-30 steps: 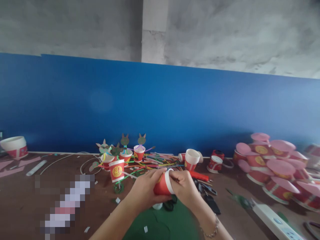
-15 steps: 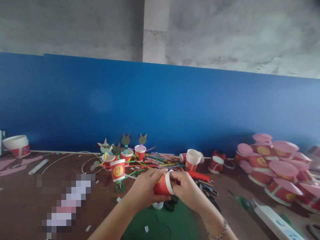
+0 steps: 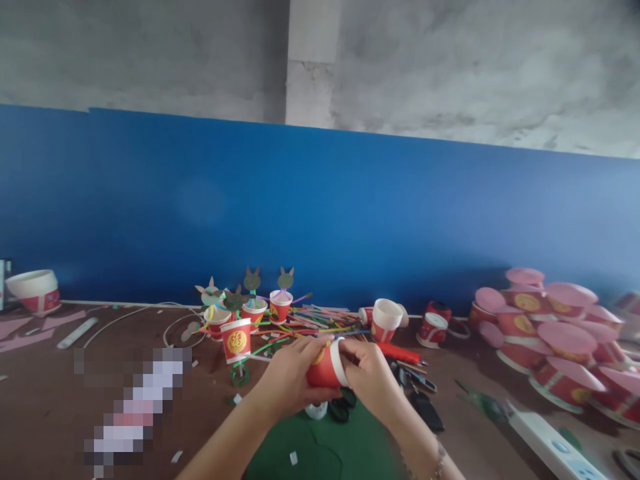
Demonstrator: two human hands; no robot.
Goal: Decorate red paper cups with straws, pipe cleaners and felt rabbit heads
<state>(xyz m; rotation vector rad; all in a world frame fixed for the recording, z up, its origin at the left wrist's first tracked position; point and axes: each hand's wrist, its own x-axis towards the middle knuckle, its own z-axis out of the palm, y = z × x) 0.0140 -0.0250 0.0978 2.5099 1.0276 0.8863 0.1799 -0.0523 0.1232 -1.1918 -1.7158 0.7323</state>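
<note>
A red paper cup [image 3: 327,370] with a white rim lies tilted on its side in my left hand [image 3: 287,373], its mouth turned to the right. The left fingers wrap round the cup's wall. My right hand [image 3: 369,373] is closed at the rim, with fingertips reaching into the mouth; whatever they pinch inside is hidden. Beneath the cup, black-handled scissors [image 3: 341,407] and a small white roll [image 3: 316,410] lie on a green mat [image 3: 320,447]. Left of my hands stands a red cup with a gold emblem [image 3: 236,340].
Cups with paper animal heads [image 3: 251,280] stand behind, beside loose coloured pipe cleaners [image 3: 320,317]. Stacked white cups [image 3: 386,317] are at the back. To the right are a pile of cups with pink discs [image 3: 565,337], a power strip [image 3: 550,443] and a red-handled tool [image 3: 400,352].
The cup has tilted slightly in my hands. My right wrist and forearm have shifted a little to the left, uncovering more of a black object on the table.
</note>
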